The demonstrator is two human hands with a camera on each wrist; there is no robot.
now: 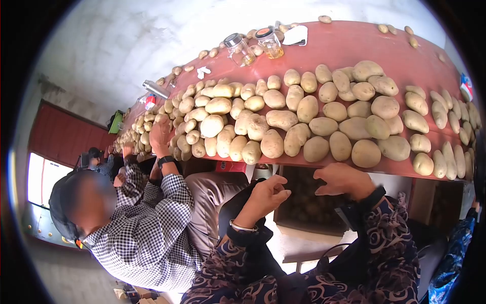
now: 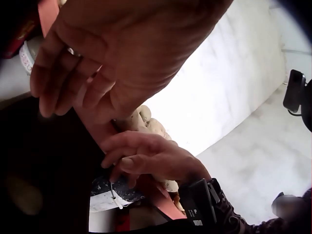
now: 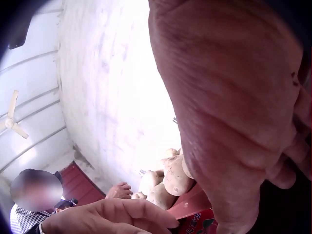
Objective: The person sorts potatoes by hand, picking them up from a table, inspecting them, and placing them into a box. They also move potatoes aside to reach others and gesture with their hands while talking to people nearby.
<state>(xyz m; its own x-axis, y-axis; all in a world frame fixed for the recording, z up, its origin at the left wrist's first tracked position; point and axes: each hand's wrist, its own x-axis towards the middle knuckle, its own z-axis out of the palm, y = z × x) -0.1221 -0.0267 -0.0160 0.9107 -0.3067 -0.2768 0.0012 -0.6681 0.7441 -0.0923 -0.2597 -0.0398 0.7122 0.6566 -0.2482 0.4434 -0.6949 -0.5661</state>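
Note:
Both of my hands are held in front of the red table's near edge, apart from each other and with nothing in them. The left hand (image 1: pixel 264 199) has loosely bent fingers, its thumb toward the right hand. Opposite it, the right hand (image 1: pixel 347 181) points its relaxed fingers leftward. Below and between them is a dark box (image 1: pixel 309 223) with dim potatoes inside. Many potatoes (image 1: pixel 365 153) cover the table (image 1: pixel 349 45) just beyond my hands. In the left wrist view, the left hand (image 2: pixel 122 53) hangs over a dark space; the right hand (image 3: pixel 229 107) fills its own wrist view.
Two glass jars (image 1: pixel 269 44) with lids stand at the table's far side, beside a white cloth (image 1: pixel 295 35). At my left sits a person in a checked shirt (image 1: pixel 147 233), one hand (image 1: pixel 161 136) among the potatoes. A metal flask (image 1: pixel 156 89) lies farther left.

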